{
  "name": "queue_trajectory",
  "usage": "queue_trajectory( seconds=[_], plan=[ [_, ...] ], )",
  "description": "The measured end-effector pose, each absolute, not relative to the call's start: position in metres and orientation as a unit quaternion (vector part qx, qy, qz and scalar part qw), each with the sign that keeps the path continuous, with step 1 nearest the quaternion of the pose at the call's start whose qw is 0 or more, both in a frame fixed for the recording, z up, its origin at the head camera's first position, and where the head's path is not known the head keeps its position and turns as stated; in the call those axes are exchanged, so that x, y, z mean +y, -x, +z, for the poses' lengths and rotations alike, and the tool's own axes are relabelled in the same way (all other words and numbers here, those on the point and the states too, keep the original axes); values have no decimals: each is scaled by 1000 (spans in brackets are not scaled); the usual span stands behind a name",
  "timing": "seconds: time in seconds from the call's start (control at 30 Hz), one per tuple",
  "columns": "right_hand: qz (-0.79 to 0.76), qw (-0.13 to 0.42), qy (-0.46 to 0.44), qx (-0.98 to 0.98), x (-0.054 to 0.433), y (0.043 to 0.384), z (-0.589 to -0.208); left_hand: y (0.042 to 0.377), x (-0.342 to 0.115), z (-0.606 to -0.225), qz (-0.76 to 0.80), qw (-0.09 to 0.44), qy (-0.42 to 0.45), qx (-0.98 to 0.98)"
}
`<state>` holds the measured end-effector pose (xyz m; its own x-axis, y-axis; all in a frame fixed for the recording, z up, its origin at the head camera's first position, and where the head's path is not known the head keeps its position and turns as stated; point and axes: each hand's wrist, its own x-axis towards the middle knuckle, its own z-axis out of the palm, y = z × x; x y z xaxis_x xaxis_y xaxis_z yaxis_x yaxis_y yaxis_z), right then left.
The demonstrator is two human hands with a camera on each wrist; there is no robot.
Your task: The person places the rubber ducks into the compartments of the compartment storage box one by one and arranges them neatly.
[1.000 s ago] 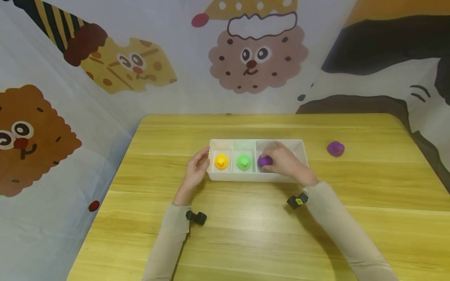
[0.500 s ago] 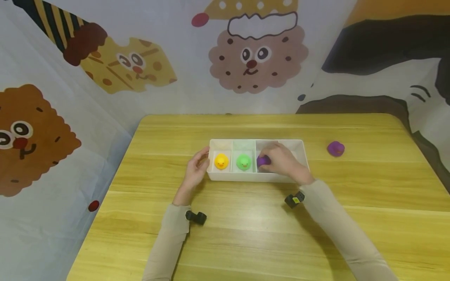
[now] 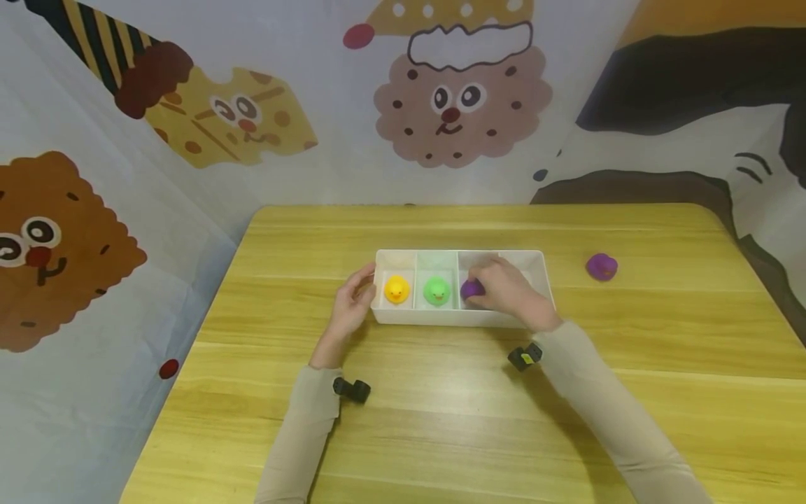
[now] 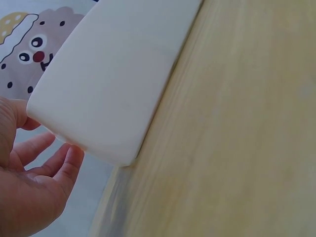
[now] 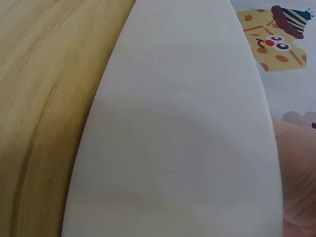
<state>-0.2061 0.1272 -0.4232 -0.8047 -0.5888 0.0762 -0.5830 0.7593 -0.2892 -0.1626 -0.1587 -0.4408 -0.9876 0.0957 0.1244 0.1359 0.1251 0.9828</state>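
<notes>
A white tray (image 3: 441,317) with three compartments stands on the table. In its left compartment sits a yellow rubber duck (image 3: 397,290), and a green rubber duck (image 3: 436,291) sits in the middle one. My right hand (image 3: 502,285) reaches into the wide right compartment and pinches a purple rubber duck (image 3: 470,290), partly hidden by the fingers. My left hand (image 3: 350,302) holds the tray's left end; in the left wrist view its fingers (image 4: 69,165) touch the end wall near the rim. The tray wall hides most of my right hand in the right wrist view.
Another purple rubber duck (image 3: 602,267) lies on the wooden table (image 3: 428,413), to the right of the tray. Behind the table hangs a cloth (image 3: 340,161) printed with cartoon snacks.
My right hand has shifted slightly left with the purple duck, closer to the divider beside the green duck. My left hand and the tray have stayed in place.
</notes>
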Motion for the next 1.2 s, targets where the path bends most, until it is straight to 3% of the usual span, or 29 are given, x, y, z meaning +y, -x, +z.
queue_trajectory(
  seconds=[0.57, 0.87, 1.2],
  plan=[
    [-337, -36, 244, 909, 182, 217, -402, 176, -165, -473, -656, 42, 91, -748],
    [-363, -15, 166, 917, 207, 212, -390, 173, -164, -465, -653, 34, 95, -750],
    [-381, -40, 147, 912, 232, 208, -393, 163, -159, -446, -651, 31, 88, -754]
  ],
)
